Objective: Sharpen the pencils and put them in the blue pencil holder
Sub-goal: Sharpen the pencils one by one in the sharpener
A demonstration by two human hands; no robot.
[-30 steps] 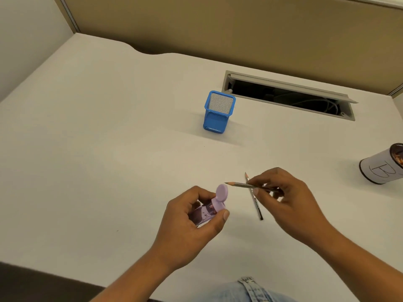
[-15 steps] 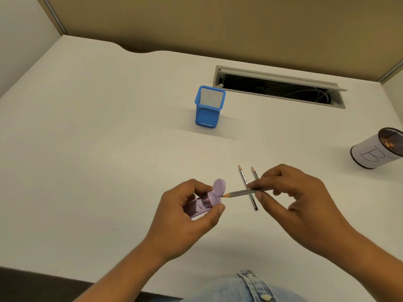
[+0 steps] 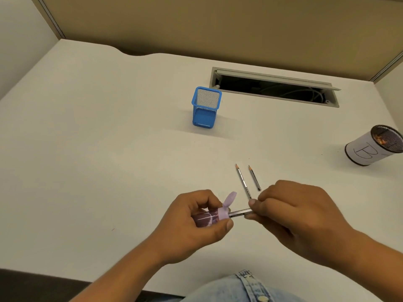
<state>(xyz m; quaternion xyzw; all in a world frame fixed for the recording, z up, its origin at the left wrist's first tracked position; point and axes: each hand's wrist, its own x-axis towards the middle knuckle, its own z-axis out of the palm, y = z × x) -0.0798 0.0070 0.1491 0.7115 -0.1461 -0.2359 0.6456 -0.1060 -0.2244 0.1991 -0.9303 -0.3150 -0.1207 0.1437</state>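
My left hand [image 3: 192, 223] grips a small purple sharpener [image 3: 208, 216] with its round lid flipped open. My right hand [image 3: 290, 212] pinches a grey pencil [image 3: 239, 213] whose tip is pushed into the sharpener's end. Two more grey pencils lie on the white desk just beyond my hands, tips pointing away: a longer one [image 3: 242, 179] and a shorter one [image 3: 254, 177] to its right. The blue mesh pencil holder [image 3: 206, 107] stands upright farther back, with nothing visible inside it.
A cylindrical cup [image 3: 374, 149] wrapped in white paper marked "B" stands at the right edge. An open cable slot [image 3: 274, 89] with wires is set into the desk behind the holder. Beige partition walls close off the back.
My right hand has brought the pencil leftwards until its tip entered the sharpener. The second pencil on the desk came into sight from behind my right hand.
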